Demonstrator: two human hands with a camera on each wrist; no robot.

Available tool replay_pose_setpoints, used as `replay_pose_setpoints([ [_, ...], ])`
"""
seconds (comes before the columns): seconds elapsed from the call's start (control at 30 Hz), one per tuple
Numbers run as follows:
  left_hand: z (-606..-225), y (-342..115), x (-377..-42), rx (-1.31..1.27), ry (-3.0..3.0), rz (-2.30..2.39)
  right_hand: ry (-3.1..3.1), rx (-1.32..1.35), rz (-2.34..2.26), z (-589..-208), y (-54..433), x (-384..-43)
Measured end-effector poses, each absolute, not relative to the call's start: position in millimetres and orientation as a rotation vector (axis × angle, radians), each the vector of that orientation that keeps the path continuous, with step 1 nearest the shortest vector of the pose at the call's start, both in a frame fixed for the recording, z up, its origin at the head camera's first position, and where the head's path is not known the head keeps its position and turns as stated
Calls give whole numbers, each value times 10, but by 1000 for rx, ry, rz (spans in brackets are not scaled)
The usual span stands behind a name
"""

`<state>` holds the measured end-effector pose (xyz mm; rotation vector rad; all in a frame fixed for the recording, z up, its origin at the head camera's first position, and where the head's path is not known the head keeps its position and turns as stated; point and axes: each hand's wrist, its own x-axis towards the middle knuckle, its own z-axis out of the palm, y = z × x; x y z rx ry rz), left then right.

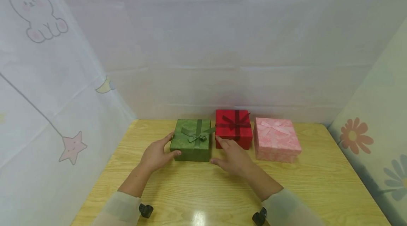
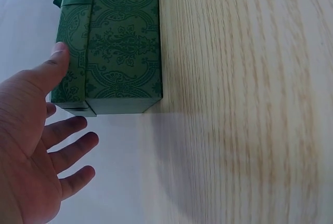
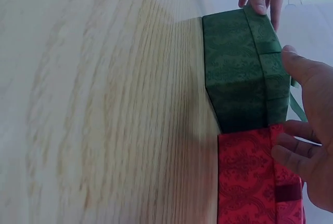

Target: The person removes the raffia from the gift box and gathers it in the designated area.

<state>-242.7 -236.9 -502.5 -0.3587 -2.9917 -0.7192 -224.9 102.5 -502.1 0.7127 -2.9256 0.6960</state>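
Note:
A green gift box [image 1: 192, 152] with a ribbon bow on its lid stands on the table between my two hands. My left hand [image 1: 155, 156] is at its left side, thumb tip overlapping the lid's front edge; in the left wrist view the other fingers [image 2: 76, 151] spread loosely past the box's end. On the other side, my right hand [image 1: 234, 159] has its thumb near the green box's front right corner. Its fingers overlap the front of a red gift box [image 1: 233, 133] with a dark ribbon. Neither hand grips anything.
A pink gift box [image 1: 277, 139] with a pale bow stands right of the red one, a narrow gap between them. The boxes sit toward the back of the wooden table [image 1: 190, 190], near a white cloth backdrop [image 1: 203, 49]. Printed cloth hangs at both sides.

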Motion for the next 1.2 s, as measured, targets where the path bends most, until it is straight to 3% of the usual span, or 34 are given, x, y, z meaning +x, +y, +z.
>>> replay_pose_setpoints([
  [0.47, -5082, -2369, -2460, -308, -3011, -803, -2904, 721, 769, -5148, 732, -2412],
  [1.2, -5129, -2366, -2460, -332, -2932, -937, -2882, 744, 798, -5187, 649, -2447],
])
